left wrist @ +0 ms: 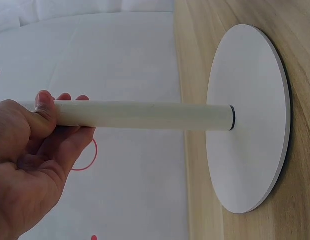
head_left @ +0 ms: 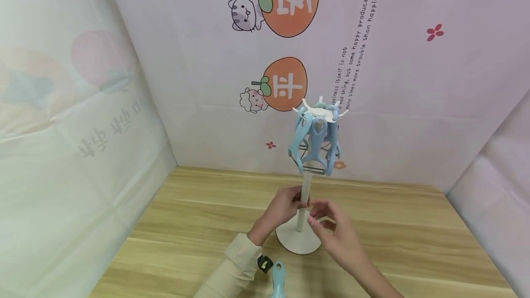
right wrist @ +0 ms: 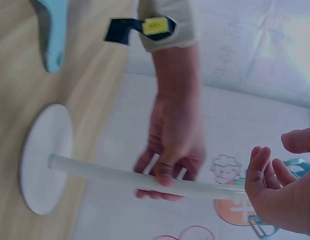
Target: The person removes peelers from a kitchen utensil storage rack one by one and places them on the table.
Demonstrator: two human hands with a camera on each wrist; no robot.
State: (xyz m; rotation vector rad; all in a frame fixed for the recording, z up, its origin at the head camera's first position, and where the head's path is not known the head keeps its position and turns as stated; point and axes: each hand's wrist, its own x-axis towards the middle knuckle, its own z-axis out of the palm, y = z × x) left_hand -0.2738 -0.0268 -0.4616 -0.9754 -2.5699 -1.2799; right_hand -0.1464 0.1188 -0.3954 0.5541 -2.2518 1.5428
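Observation:
A white stand has a round base (head_left: 299, 245), a slim pole (left wrist: 145, 115) and a ring of hooks (head_left: 319, 113) on top. Several blue peelers (head_left: 318, 139) hang from those hooks. My left hand (head_left: 285, 206) grips the pole partway up, thumb on one side and fingers round the other. Just right of the pole is my right hand (head_left: 337, 231), its fingers loosely bent and holding nothing. A light blue handle (head_left: 279, 279) with a hole in its end lies on the table in front of the base; its other end is out of view.
The stand rests on a wood-grain table (head_left: 198, 224). Behind it hangs a pale cloth backdrop (head_left: 207, 82) with printed oranges and lettering, close to the peelers. More pale cloth (head_left: 62, 174) closes the left side. A dark band (head_left: 265, 264) circles the left sleeve.

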